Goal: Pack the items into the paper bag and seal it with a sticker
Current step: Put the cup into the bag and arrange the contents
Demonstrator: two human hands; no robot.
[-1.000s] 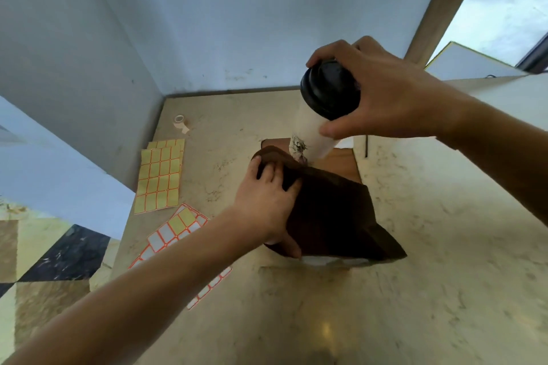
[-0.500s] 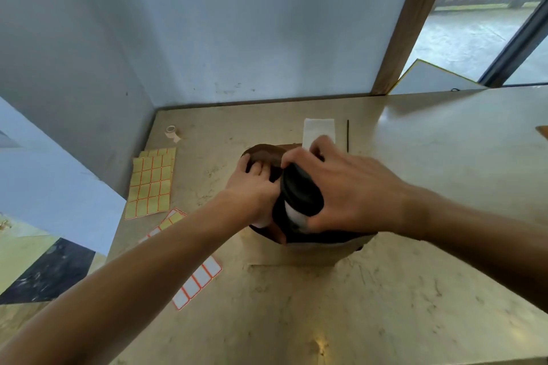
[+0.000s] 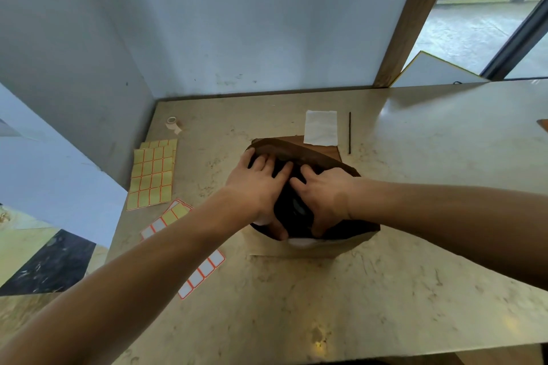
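A brown paper bag stands open in the middle of the counter. Down inside it sits the cup, of which only the black lid shows. My left hand grips the bag's left rim, fingers over the edge and thumb outside. My right hand rests on the right side of the mouth, fingers reaching in beside the lid. A white napkin and a thin dark stir stick lie just behind the bag. Sticker sheets lie to the left.
A second label strip runs under my left forearm. A small tape roll sits near the back left corner. Walls close the back and left; the counter's left edge drops to a tiled floor. A white board leans at the back right.
My right hand lowered the cup from above the bag down into it and let go of the lid. It now lies on the bag's mouth. My left hand stayed on the rim.
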